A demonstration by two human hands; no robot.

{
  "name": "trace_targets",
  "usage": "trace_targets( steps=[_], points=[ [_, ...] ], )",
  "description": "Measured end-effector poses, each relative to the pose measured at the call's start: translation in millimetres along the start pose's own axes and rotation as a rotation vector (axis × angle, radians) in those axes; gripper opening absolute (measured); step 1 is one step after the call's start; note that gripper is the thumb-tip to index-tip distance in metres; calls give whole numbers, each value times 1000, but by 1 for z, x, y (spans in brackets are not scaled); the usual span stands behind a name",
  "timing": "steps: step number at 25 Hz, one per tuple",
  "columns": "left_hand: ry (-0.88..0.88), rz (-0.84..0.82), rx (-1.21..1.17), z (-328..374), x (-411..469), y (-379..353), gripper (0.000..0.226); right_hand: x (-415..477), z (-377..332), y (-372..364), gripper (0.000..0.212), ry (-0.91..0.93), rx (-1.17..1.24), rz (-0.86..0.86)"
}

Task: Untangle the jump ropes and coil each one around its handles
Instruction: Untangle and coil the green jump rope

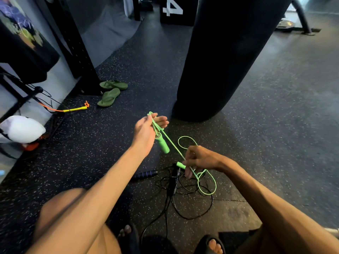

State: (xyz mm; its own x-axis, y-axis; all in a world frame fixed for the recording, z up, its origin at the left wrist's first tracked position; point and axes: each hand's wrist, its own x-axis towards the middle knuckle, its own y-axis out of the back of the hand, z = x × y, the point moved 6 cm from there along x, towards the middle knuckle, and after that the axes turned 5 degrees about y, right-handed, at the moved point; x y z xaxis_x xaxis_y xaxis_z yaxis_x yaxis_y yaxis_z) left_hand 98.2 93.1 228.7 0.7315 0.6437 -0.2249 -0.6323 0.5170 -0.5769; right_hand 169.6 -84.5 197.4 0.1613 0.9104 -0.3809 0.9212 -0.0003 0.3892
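Note:
My left hand (146,132) is raised above the floor and pinches a loop of the green jump rope (173,146), with one green handle (162,143) hanging under its palm. My right hand (199,160) grips the same green cord lower down, with the second green handle (180,165) sticking out beside its fingers. The cord runs taut between both hands, and loose green loops (208,187) lie on the floor. A black jump rope (183,200) lies tangled beneath them, its blue-ribbed black handle (145,174) to the left.
A large black punching bag (225,55) stands just beyond my hands. Two green flip-flops (110,93) and a yellow-and-orange jump rope (73,109) lie at the left by a black rack post (77,52). A white bag (21,129) sits far left. My knees and sandalled feet fill the bottom.

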Motion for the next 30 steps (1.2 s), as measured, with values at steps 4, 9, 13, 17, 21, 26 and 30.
trace_targets(
  steps=[4,9,13,17,21,26,30],
  points=[
    [-154,4,441,-3,0,0,18,-2,-21,0,12,122,4,18],
    [-48,-160,913,-19,-9,-9,18,-10,-41,19,10,298,-34,243],
    [151,-352,1031,-33,-22,-18,31,-18,-42,44,14,370,-163,502],
    [323,-530,903,-42,-34,-29,46,-22,-39,58,16,356,-177,669],
    [428,-597,569,-39,-36,-35,40,-12,-22,60,27,282,-148,706],
    [447,-504,60,-27,-28,-35,35,5,1,50,16,170,-74,580],
    [338,-301,-213,-13,-14,-25,35,12,18,38,20,23,-263,426]
  ],
)
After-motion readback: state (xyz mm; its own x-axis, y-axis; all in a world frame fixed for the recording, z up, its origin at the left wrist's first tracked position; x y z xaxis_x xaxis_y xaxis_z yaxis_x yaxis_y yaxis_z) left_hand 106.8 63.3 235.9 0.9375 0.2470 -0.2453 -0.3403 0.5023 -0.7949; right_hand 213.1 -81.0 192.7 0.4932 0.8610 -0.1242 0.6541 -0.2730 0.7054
